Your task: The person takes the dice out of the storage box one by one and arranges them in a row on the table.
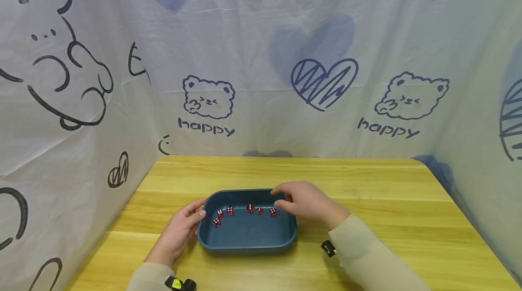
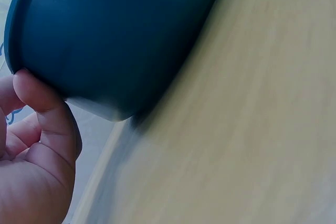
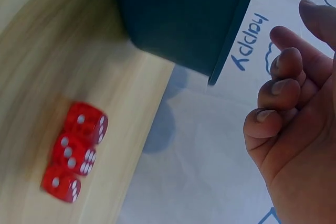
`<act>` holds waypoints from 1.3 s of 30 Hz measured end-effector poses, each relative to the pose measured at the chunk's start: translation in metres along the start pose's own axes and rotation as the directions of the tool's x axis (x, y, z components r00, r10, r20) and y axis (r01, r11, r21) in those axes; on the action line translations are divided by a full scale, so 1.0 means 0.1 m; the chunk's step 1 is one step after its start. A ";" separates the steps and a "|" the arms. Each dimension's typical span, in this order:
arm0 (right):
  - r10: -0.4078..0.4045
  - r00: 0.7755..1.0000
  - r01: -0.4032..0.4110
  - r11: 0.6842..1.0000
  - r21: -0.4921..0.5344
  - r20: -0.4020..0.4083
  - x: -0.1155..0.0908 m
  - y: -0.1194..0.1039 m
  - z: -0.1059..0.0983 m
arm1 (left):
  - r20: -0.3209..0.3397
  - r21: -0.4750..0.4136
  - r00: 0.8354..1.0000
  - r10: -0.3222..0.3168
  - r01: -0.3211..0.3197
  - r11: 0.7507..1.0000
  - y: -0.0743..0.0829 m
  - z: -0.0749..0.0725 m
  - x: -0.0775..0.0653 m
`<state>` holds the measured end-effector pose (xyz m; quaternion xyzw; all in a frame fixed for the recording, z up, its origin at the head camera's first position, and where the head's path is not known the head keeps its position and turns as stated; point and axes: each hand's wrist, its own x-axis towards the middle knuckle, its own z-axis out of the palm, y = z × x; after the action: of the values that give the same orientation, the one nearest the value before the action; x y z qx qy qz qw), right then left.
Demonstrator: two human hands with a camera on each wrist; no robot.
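A dark blue rectangular tray (image 1: 244, 249) stands on the table, with several red dice (image 1: 230, 210) in it, spread mostly along its back half. At the tray's left end my left hand (image 1: 179, 230) holds the rim, the thumb resting against it. My right hand (image 1: 307, 200) hovers over the tray's right back corner, palm down in the head view. Its fingers are loosely bent with nothing between them, thumb and index apart. Three more red dice (image 3: 73, 152) lie in a row on the table outside the tray in the right wrist view; the head view does not show them.
The yellow wood-grain table (image 1: 387, 200) extends around the tray. White cloth (image 1: 261, 55) printed with hearts and cartoon bears hangs behind the table and on both sides. Each wrist carries a small black device (image 1: 328, 248).
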<state>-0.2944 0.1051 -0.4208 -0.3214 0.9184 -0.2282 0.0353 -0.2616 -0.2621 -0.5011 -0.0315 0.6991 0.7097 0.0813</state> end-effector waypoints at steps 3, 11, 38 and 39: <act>-0.018 1.000 0.018 1.000 -0.011 0.003 0.04 -0.04 0.02 | 0.004 0.003 1.000 0.004 -0.004 1.000 0.00 0.00 0.00; -0.020 0.999 0.021 1.000 -0.007 0.026 0.12 -0.15 0.10 | -0.004 0.007 1.000 0.007 -0.007 1.000 0.02 0.00 -0.01; 0.025 0.985 -0.017 0.999 -0.047 0.173 0.41 -0.25 0.43 | 0.007 -0.003 1.000 0.004 -0.004 1.000 0.02 0.00 -0.01; 0.031 0.984 -0.023 0.999 -0.046 0.177 0.41 -0.26 0.44 | 0.009 -0.002 1.000 0.005 -0.005 1.000 0.02 0.00 -0.01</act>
<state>-0.3031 0.0451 -0.4452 -0.3287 0.9205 -0.1782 0.1130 -0.2608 -0.2620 -0.4992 -0.0268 0.6980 0.7108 0.0825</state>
